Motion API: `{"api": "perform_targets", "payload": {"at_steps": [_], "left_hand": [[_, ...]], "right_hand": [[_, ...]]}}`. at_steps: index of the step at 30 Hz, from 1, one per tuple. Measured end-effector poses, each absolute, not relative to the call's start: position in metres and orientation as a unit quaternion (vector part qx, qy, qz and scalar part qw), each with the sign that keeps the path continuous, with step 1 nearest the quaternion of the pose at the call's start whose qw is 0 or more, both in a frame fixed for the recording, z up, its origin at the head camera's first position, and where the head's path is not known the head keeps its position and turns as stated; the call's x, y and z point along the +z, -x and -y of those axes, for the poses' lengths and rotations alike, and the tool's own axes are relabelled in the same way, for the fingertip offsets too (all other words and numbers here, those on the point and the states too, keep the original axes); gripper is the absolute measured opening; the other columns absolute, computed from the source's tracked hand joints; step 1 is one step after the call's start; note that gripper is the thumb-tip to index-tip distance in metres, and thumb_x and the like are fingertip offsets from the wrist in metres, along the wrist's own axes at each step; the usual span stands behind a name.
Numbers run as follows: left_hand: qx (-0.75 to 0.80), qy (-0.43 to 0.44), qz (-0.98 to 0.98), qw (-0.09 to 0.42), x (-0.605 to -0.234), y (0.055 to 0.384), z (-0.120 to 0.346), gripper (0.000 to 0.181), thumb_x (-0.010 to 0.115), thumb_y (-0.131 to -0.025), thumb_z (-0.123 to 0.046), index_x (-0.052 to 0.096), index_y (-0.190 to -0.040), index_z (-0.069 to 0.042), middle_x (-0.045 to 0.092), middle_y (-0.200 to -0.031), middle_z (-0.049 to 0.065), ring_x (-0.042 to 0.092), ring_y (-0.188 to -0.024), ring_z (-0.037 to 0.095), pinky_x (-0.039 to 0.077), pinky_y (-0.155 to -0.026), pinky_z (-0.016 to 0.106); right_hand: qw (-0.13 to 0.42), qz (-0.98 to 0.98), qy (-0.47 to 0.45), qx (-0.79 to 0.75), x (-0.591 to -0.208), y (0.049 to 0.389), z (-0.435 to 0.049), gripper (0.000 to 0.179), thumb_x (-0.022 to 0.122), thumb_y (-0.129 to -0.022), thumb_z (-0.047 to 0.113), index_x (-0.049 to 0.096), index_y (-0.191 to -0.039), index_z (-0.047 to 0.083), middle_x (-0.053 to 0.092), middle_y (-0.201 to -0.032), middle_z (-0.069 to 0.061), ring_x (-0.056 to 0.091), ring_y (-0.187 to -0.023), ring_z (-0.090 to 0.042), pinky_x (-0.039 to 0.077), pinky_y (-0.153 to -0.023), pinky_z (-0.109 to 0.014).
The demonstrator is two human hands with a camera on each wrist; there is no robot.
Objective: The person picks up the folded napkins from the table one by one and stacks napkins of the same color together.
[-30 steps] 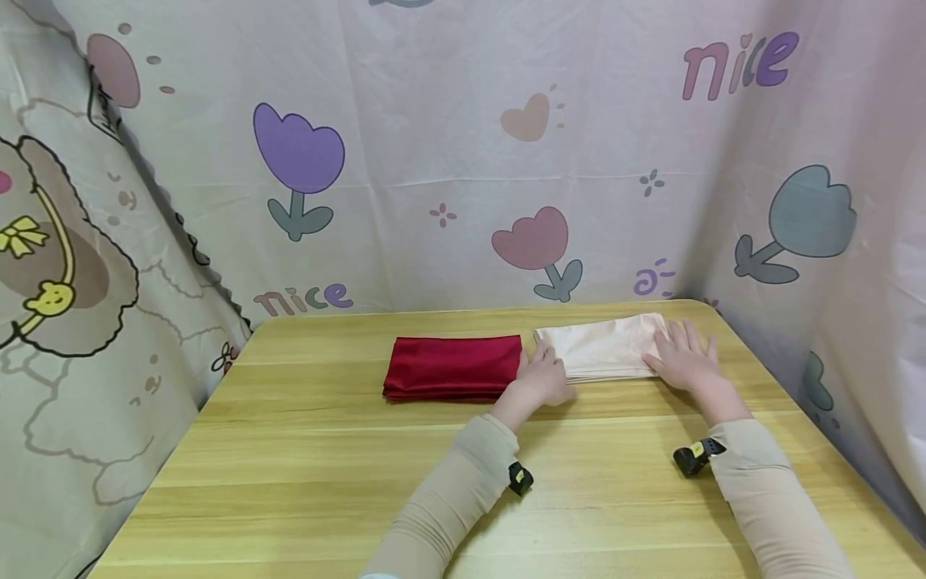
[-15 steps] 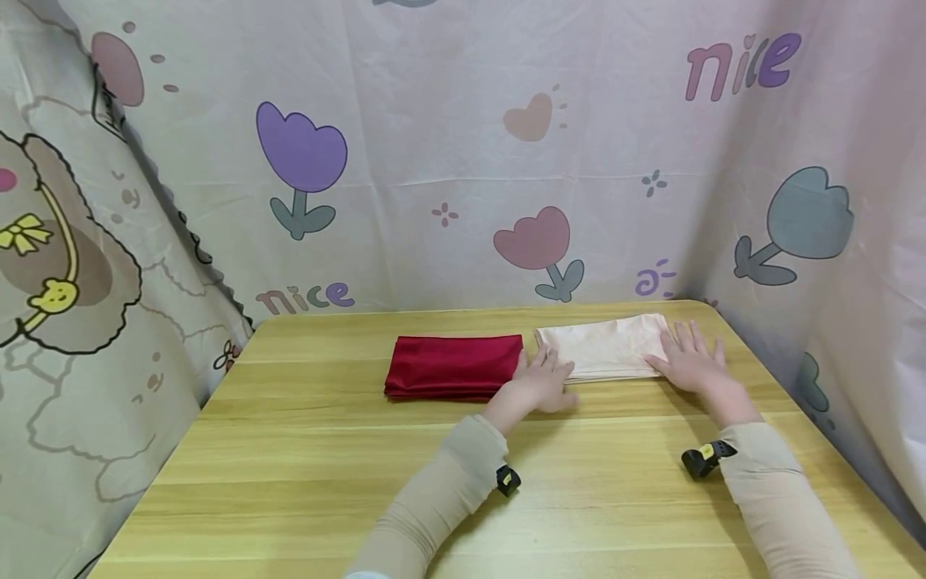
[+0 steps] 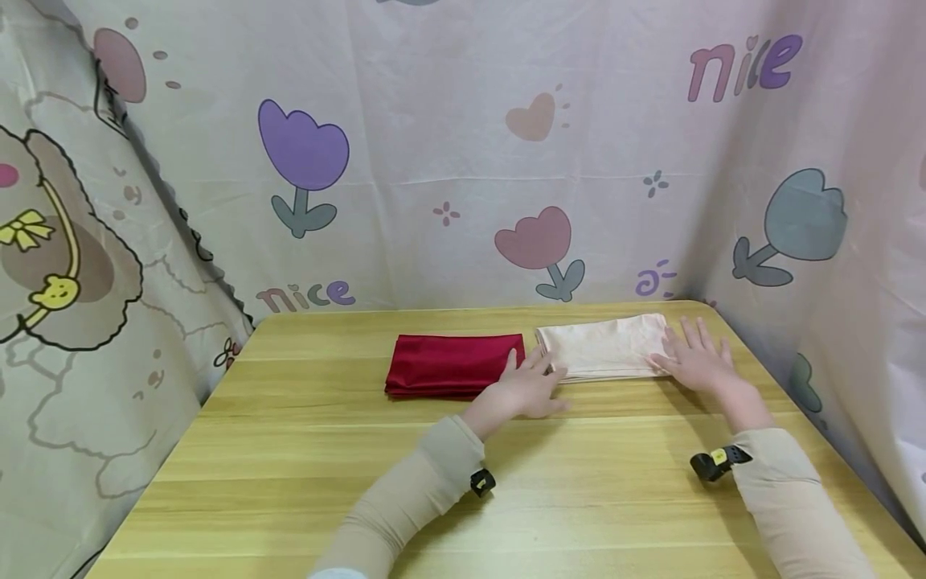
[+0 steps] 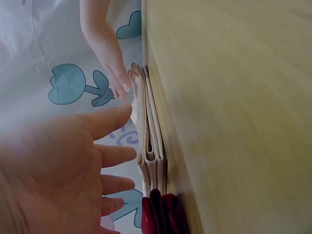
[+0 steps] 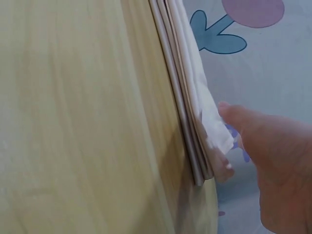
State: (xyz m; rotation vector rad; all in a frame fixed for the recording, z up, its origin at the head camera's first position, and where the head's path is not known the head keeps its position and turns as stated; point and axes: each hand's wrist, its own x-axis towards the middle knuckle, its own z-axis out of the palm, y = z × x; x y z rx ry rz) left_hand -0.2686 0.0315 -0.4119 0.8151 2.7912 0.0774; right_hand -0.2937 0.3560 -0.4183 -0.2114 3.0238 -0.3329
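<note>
A folded cream-white cloth point(image 3: 604, 347) lies flat near the back right of the table, its layered edges point(image 4: 151, 131) showing in the left wrist view. Just left of it is a folded dark red cloth point(image 3: 450, 366). My left hand point(image 3: 522, 389), fingers spread and holding nothing, hovers over the neighbouring ends of the two cloths. At the white cloth's right end is my right hand point(image 3: 700, 363), also with straight, spread fingers. The right wrist view has its thumb point(image 5: 234, 113) beside the cloth's top layer; whether they touch I cannot tell.
A light wooden table point(image 3: 289, 466) extends under both cloths. Printed fabric point(image 3: 434, 121) hangs along its back and both sides. A small black camera is strapped at each sleeve cuff point(image 3: 767, 450).
My left hand has drawn slightly left and toward me, away from the white cloth. My right hand has shifted a little to the right. Both cloths stay in place.
</note>
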Motion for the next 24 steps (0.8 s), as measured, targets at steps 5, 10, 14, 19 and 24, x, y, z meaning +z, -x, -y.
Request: {"api": "perform_targets", "payload": {"at_steps": [5,10,14,19,24], "left_hand": [[0.003,-0.291,-0.952,0.099,-0.412,0.264,-0.017,0.068,0.046,-0.095,-0.061,0.026,-0.154,-0.034,0.014,-0.165,0.002,0.001,-0.154,0.027,0.000,-0.121,0.059],[-0.021,-0.300,-0.950,0.085,-0.406,0.255,0.000,0.066,0.047,-0.095,-0.060,0.029,-0.153,-0.033,0.018,-0.164,0.005,0.001,-0.154,0.028,0.002,-0.121,0.060],[-0.039,-0.305,-0.949,0.076,-0.404,0.251,0.013,0.066,0.046,-0.095,-0.060,0.029,-0.153,-0.033,0.018,-0.164,0.005,0.000,-0.154,0.027,0.003,-0.120,0.061],[-0.058,-0.312,-0.945,0.073,-0.404,0.244,0.030,0.068,0.048,-0.095,-0.058,0.026,-0.154,-0.034,0.016,-0.165,0.004,0.001,-0.154,0.029,0.005,-0.120,0.062],[-0.068,-0.309,-0.947,0.063,-0.403,0.236,0.048,0.067,0.050,-0.094,-0.059,0.027,-0.153,-0.036,0.017,-0.165,0.003,0.002,-0.154,0.028,0.005,-0.120,0.061]], "right_hand": [[0.034,-0.990,0.078,-0.110,-0.415,0.290,-0.354,0.080,0.035,-0.100,0.057,0.011,-0.156,0.005,-0.012,-0.158,-0.031,-0.018,-0.143,-0.052,-0.013,-0.107,-0.075],[0.025,-0.990,0.089,-0.103,-0.410,0.286,-0.352,0.075,0.037,-0.100,0.054,0.021,-0.154,0.004,-0.005,-0.158,-0.031,-0.017,-0.144,-0.051,-0.012,-0.107,-0.074],[0.009,-0.990,0.101,-0.094,-0.407,0.282,-0.348,0.071,0.039,-0.101,0.052,0.028,-0.152,0.004,0.002,-0.158,-0.032,-0.012,-0.145,-0.052,-0.009,-0.108,-0.075],[-0.001,-0.990,0.115,-0.081,-0.401,0.273,-0.342,0.070,0.041,-0.100,0.052,0.032,-0.150,0.004,0.007,-0.159,-0.029,-0.009,-0.146,-0.051,-0.006,-0.109,-0.075],[-0.005,-0.989,0.126,-0.072,-0.393,0.266,-0.336,0.070,0.043,-0.099,0.053,0.034,-0.150,0.005,0.009,-0.160,-0.028,-0.007,-0.147,-0.049,-0.005,-0.110,-0.073]]}}
